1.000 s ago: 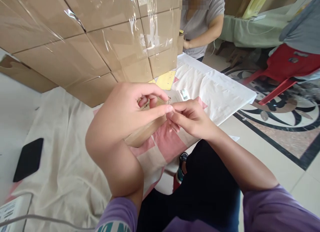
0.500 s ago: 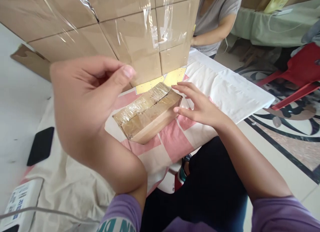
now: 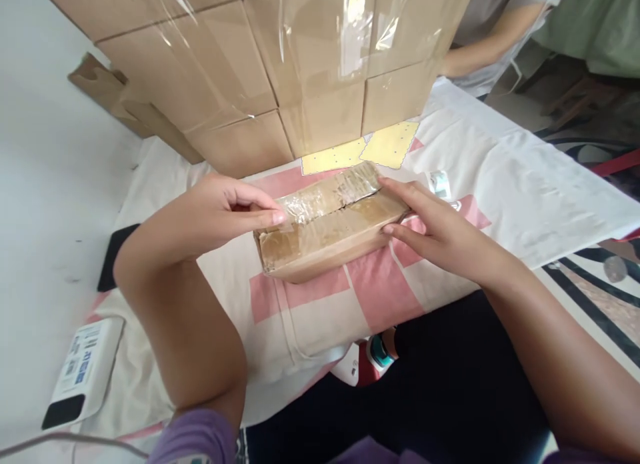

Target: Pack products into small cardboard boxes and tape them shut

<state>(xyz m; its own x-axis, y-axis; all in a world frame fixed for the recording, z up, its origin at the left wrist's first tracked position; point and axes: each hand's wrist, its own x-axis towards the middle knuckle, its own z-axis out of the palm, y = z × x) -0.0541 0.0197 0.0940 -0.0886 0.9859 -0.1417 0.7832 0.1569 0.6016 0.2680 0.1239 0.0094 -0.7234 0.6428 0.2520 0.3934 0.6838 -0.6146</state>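
Observation:
A small cardboard box (image 3: 336,236), its top sealed with crinkled clear tape (image 3: 325,196), lies at a slant on the cloth-covered table. My left hand (image 3: 220,211) is at the box's left end, thumb and forefinger pinched together on the taped top. Whatever may be between those fingertips is too small to make out. Around the right end of the box, my right hand (image 3: 440,227) has its forefinger on the top corner and its thumb against the front side. Pale yellow dotted sheets (image 3: 390,144) lie just behind the box.
Large stacked cartons (image 3: 320,57) wrapped in clear film rise behind. A dark phone-like slab (image 3: 117,257) and a white device (image 3: 85,371) with a cable are at the left. A small packet (image 3: 439,184) lies beyond my right hand. Another person's arm (image 3: 493,47) shows at the back right.
My left hand has come down from the air onto the left end of the box. My right hand now touches the right end. The view has shifted, so everything sits differently in frame.

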